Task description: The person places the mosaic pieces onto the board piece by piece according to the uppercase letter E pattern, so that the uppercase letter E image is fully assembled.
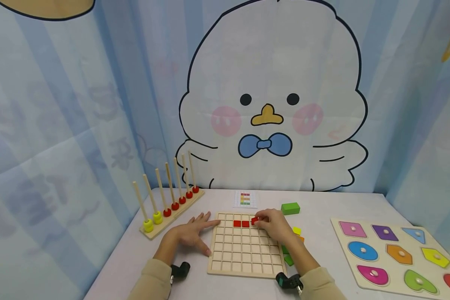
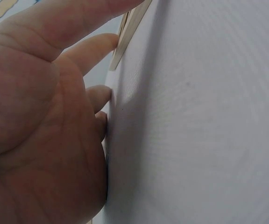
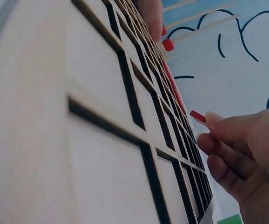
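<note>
A wooden grid board (image 1: 240, 256) lies on the table between the hands. Two red square tiles (image 1: 241, 223) sit side by side in its second row from the far edge. My right hand (image 1: 275, 225) pinches another red tile (image 3: 198, 116) between thumb and fingertips, tilted just over the board, right of those two. My left hand (image 1: 189, 231) is spread on the table at the board's left side, its thumb and index finger touching the edge. In the left wrist view the palm and fingers (image 2: 95, 53) show beside the board's edge (image 2: 130, 32).
Behind the board lies a small pattern card (image 1: 245, 199). A green block (image 1: 290, 208) and several coloured tiles (image 1: 288, 260) lie to the right, partly behind the right arm. A bead stand (image 1: 172, 216) stands left; a knobbed shape puzzle (image 1: 393, 258) lies far right.
</note>
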`<action>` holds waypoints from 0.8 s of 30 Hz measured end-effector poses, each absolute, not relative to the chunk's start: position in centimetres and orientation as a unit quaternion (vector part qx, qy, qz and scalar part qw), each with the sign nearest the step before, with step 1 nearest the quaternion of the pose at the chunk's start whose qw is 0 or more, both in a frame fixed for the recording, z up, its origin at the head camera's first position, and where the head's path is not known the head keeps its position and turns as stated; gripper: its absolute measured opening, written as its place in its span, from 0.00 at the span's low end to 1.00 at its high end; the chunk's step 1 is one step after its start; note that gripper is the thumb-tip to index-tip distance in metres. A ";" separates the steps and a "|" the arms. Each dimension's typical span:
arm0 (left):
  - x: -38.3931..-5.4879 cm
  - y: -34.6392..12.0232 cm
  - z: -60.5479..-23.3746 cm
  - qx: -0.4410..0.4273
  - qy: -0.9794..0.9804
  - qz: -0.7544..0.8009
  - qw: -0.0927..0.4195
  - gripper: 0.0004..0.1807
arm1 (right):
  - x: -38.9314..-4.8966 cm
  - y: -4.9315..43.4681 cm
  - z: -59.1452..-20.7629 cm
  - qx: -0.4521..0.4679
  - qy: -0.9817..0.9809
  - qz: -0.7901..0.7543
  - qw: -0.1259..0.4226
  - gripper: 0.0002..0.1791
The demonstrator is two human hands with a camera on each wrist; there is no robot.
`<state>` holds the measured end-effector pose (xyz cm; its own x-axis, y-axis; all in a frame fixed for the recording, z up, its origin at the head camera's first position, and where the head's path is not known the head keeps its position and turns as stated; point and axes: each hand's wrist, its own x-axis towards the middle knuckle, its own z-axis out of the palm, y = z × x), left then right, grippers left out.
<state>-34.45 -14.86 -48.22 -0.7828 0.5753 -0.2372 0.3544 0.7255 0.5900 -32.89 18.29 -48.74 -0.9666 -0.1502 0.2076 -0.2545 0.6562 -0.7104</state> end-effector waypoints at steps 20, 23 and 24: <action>-34.5 -14.8 -48.3 0.253 0.908 0.264 0.207 0.58 | -33.1 18.3 -49.2 0.129 -0.920 0.365 0.062 0.11; -34.5 -14.8 -48.4 0.253 0.908 0.263 0.206 0.58 | -33.0 18.3 -49.3 0.135 -0.922 0.358 0.063 0.11; -34.5 -14.8 -48.4 0.252 0.908 0.264 0.206 0.58 | -33.0 18.3 -49.3 0.136 -0.922 0.357 0.063 0.12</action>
<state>-34.55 -14.81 -48.37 -0.7879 0.5668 -0.2405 0.3496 0.7333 0.5831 -33.00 18.34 -49.28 -0.9549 -0.2064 0.2137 -0.2965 0.7080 -0.6409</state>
